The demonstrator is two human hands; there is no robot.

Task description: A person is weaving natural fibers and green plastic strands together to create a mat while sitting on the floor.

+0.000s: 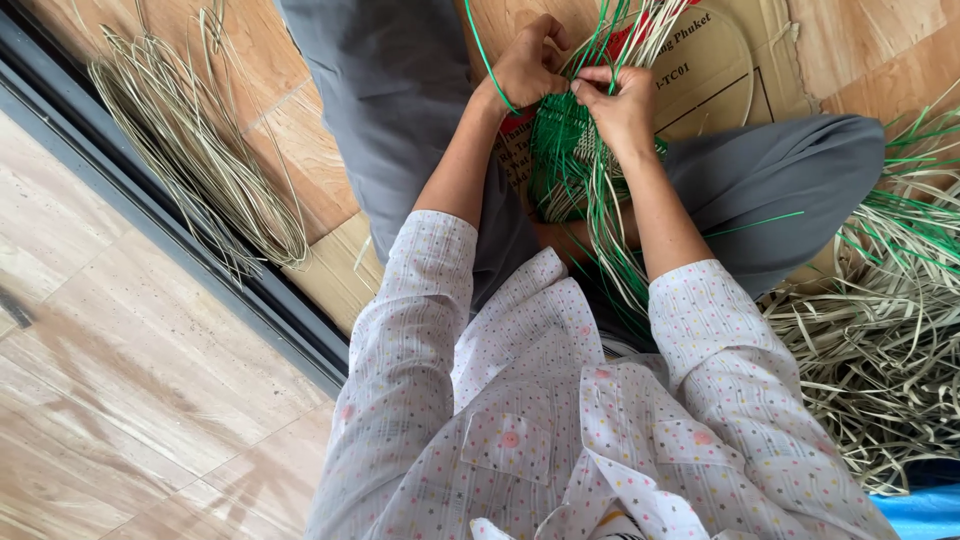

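Observation:
I sit cross-legged in grey trousers with a partly woven piece of green and pale strips (568, 160) in my lap. My left hand (527, 66) is closed on a green strip that loops round my wrist. My right hand (620, 100) pinches several green strips at the top edge of the weave. Both hands touch the weave and almost meet. Loose green strip ends hang down between my forearms.
A coil of pale reed strips (195, 150) lies on the wooden floor at left, beside a dark door track (170, 225). A heap of pale and green strips (880, 330) lies at right. Flat cardboard (720, 70) lies under my legs. A blue sheet (925, 512) shows bottom right.

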